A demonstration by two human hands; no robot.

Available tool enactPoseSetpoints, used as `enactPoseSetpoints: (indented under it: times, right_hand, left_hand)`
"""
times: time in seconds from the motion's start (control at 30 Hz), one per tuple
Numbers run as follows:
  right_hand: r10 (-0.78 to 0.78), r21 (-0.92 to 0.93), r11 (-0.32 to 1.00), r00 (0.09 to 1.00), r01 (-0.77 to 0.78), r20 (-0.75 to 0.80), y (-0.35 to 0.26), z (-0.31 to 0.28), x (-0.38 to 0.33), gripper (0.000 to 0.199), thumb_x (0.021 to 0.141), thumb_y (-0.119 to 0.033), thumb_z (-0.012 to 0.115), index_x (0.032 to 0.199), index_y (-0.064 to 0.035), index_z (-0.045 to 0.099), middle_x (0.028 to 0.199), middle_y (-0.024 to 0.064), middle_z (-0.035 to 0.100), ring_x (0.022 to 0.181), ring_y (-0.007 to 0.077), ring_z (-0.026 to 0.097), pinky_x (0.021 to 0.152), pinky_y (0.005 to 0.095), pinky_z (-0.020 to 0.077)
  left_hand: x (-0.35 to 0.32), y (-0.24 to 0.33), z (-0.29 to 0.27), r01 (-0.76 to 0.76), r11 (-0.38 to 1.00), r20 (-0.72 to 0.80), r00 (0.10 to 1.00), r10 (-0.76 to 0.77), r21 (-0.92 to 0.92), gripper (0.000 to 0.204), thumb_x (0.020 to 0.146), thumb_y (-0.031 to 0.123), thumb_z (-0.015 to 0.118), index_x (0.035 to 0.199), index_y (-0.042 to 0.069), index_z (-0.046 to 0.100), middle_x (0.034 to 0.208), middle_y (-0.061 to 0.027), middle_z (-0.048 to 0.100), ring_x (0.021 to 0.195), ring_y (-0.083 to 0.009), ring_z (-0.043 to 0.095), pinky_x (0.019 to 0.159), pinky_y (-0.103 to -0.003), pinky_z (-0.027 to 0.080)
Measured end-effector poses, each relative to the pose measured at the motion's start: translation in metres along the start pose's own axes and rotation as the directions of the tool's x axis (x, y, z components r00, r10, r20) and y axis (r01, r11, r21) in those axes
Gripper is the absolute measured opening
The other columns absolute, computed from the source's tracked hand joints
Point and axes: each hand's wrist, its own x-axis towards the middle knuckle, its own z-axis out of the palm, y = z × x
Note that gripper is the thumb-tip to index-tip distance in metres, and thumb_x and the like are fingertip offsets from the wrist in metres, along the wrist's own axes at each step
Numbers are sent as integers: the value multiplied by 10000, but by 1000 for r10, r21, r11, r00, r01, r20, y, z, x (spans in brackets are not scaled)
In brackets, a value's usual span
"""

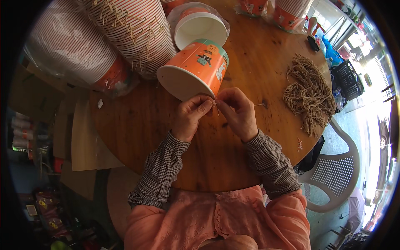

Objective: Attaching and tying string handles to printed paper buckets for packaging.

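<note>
Hands (214, 110) pinch orange paper bucket (196, 68) — white-rimmed, tipped sideways.

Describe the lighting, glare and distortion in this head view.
Head view: daylight blows out the right rim beyond the white chair; the left side past the table sinks into shadow. Fisheye bends the table's edge and blackens the corners. The hands, left and right, and the orange cup are evenly lit and sharp; the twine pile shows no glare.
</note>
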Motion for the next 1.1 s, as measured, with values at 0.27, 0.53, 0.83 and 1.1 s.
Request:
enactPoseSetpoints:
  times: [0.27,0.53,0.83,1.1]
  right_hand:
    - [-185,-223,955,981,194,60,-10,-3,0,159,830,-48,694,979,-13,655,897,102,681,818,187,677,728,294,534]
    - [-288,-383,883,957,272,16,-5,-5,1,119,815,-57,709,914,-28,649,813,100,658,758,243,649,675,332,530]
    - [-201,-344,923,979,174,-45,-7,-6,1,87,844,-40,679,885,4,615,851,111,653,740,211,651,674,301,531]
    - [-54,-226,973,996,36,-74,-5,-8,1,84,876,-55,647,894,15,604,782,78,649,739,131,639,683,265,512]
  left_hand:
    - [0,-3,0,-89,989,-76,992,98,117,183,943,152,628,1012,-14,660,918,-23,656,825,-88,598,766,-234,496]
    - [-2,2,7,-109,972,-34,992,119,207,152,942,103,620,1005,-30,657,959,-44,653,835,-94,621,776,-235,522]
    - [1,-2,8,-264,865,-28,952,304,427,76,926,38,612,985,-2,636,932,-20,617,843,-79,615,771,-224,507]
    - [1,-6,3,-315,828,-54,923,382,464,56,956,63,576,975,11,578,900,-9,591,774,-58,578,731,-222,509]
